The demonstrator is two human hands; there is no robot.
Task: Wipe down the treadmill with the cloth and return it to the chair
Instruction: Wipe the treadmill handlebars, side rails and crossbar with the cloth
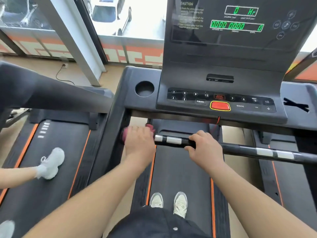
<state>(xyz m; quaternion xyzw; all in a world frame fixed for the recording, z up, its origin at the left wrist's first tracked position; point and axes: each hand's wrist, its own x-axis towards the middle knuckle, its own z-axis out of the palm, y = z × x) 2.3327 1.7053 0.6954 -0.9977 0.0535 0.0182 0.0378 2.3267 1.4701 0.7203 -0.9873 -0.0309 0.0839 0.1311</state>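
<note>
I stand on a black treadmill (180, 169) with orange edge stripes, facing its console (221, 100). A black crossbar (173, 140) with silver pulse sensors runs in front of me. My left hand (139, 143) presses a pink-red cloth (151, 127) against the left end of that bar, where it meets the side rail. Most of the cloth is hidden under the hand, which looks blurred. My right hand (204, 146) is wrapped around the bar just right of the left sensors. No chair is in view.
Another person's leg in a white shoe (51, 164) stands on the neighbouring treadmill (51, 169) to the left. The console has a red stop button (220, 105), a cup holder (144, 88) and lit green displays (236, 25). A window wall lies ahead.
</note>
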